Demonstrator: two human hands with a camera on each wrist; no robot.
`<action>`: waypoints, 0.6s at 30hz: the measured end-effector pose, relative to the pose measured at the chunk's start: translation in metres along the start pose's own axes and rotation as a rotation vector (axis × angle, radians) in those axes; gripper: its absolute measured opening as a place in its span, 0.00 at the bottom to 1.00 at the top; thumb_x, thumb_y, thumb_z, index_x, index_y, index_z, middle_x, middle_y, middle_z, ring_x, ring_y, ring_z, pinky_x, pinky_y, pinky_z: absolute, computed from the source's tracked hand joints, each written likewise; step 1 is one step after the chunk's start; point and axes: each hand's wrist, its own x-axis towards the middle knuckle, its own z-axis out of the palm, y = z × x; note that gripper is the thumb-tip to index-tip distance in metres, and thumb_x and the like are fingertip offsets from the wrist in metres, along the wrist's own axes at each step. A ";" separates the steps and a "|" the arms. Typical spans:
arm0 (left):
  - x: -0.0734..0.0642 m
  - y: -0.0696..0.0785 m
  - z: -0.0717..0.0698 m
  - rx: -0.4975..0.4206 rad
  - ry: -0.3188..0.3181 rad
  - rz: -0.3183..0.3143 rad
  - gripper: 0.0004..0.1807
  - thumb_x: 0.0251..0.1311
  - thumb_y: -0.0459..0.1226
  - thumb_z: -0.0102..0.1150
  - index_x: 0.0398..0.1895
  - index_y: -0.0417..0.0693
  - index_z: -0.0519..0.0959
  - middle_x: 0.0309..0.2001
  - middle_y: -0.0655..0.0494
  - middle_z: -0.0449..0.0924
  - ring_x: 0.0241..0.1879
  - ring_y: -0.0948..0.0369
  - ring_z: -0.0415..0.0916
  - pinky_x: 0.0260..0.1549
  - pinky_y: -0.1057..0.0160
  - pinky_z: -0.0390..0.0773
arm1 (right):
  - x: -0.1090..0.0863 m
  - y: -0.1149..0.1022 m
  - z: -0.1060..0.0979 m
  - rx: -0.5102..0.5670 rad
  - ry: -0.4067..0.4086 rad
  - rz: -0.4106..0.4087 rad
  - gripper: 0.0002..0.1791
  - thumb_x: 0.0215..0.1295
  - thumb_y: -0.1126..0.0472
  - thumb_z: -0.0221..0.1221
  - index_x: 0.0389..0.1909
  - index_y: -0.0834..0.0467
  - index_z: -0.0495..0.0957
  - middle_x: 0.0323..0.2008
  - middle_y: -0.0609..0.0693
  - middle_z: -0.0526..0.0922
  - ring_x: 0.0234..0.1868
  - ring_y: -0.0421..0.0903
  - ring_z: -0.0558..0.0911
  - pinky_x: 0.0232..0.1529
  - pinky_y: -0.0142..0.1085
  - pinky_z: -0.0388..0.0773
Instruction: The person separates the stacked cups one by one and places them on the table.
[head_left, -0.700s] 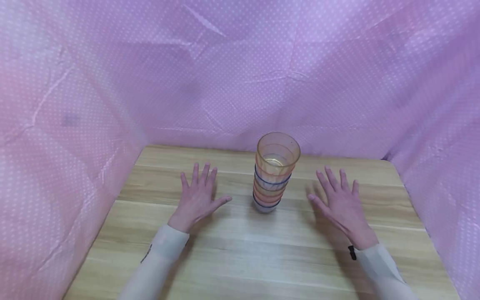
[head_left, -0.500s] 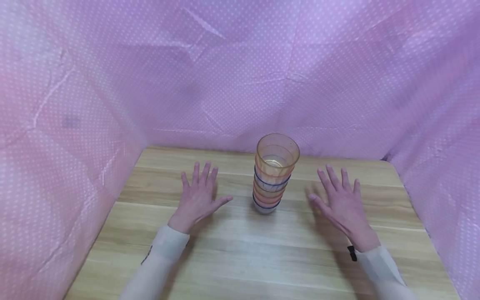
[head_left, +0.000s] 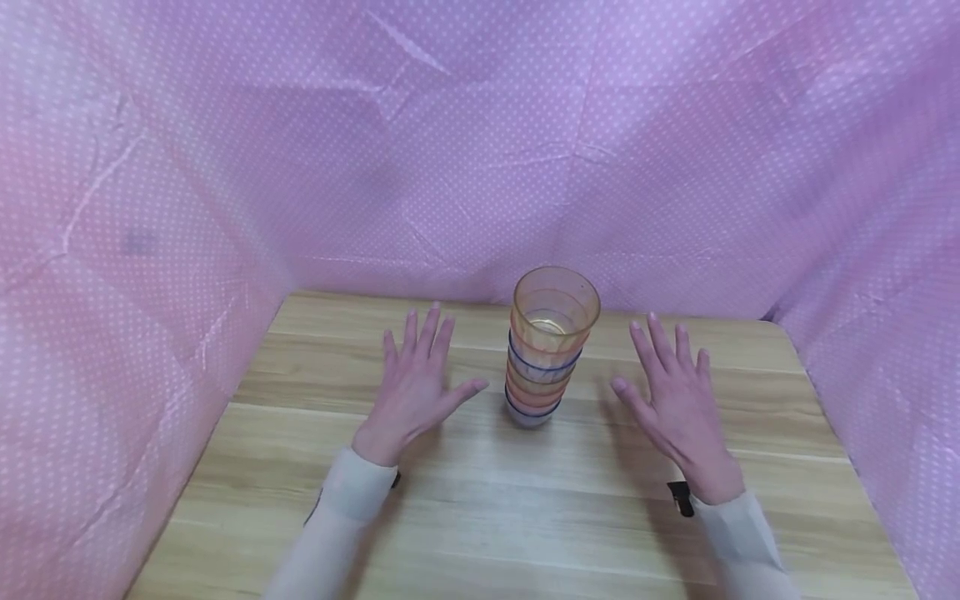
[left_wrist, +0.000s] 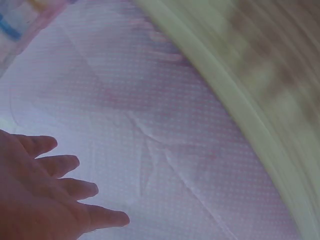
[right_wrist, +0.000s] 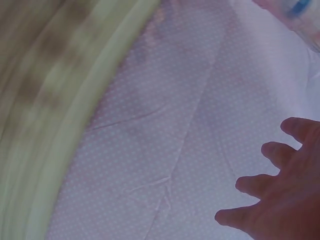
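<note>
A tall stack of nested clear plastic cups (head_left: 543, 358) stands upright on the wooden table, its rims coloured amber, red and blue. To its left, my left hand (head_left: 412, 387) is held with fingers spread and thumb pointing toward the stack, apart from it. My right hand (head_left: 678, 400) is spread likewise on the other side, also not touching the cups. Both wrist views show straight, separated fingers holding nothing: the left hand (left_wrist: 40, 190) at lower left, the right hand (right_wrist: 285, 185) at lower right. Part of the stack (left_wrist: 20, 30) appears in a corner of each.
The light wooden table (head_left: 510, 517) has its back edge just behind the cups. Pink curtains with white dots (head_left: 450, 150) hang at the back and along both sides. A small black piece (head_left: 681, 498) sits at the right cuff.
My left hand has moved right and forward, nearer the cups. The right hand has shifted slightly left and forward. The cup stack stays in place.
</note>
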 end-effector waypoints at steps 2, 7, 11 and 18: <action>0.002 0.004 -0.002 -0.025 0.015 0.016 0.59 0.63 0.74 0.48 0.83 0.42 0.52 0.84 0.43 0.40 0.81 0.38 0.32 0.74 0.26 0.32 | 0.001 -0.004 -0.001 0.027 0.013 -0.001 0.44 0.77 0.31 0.44 0.83 0.53 0.54 0.82 0.57 0.49 0.81 0.68 0.43 0.72 0.79 0.42; 0.009 0.015 -0.006 -0.135 0.047 0.061 0.61 0.63 0.79 0.37 0.84 0.43 0.49 0.84 0.45 0.41 0.81 0.40 0.33 0.75 0.27 0.34 | 0.007 -0.013 -0.004 0.096 0.050 -0.015 0.45 0.77 0.29 0.40 0.83 0.52 0.52 0.83 0.56 0.49 0.81 0.67 0.42 0.74 0.76 0.38; 0.015 0.024 -0.009 -0.281 0.056 0.084 0.64 0.59 0.82 0.32 0.84 0.44 0.49 0.84 0.48 0.41 0.82 0.47 0.30 0.76 0.30 0.34 | 0.012 -0.019 -0.006 0.130 0.070 -0.026 0.45 0.77 0.28 0.39 0.83 0.52 0.52 0.83 0.56 0.49 0.81 0.66 0.42 0.75 0.75 0.38; 0.022 0.039 -0.014 -0.470 0.056 0.101 0.66 0.55 0.84 0.33 0.84 0.48 0.49 0.84 0.52 0.44 0.83 0.53 0.32 0.78 0.35 0.34 | 0.020 -0.027 -0.009 0.181 0.103 -0.052 0.45 0.77 0.27 0.36 0.83 0.52 0.51 0.83 0.56 0.49 0.82 0.64 0.42 0.75 0.74 0.37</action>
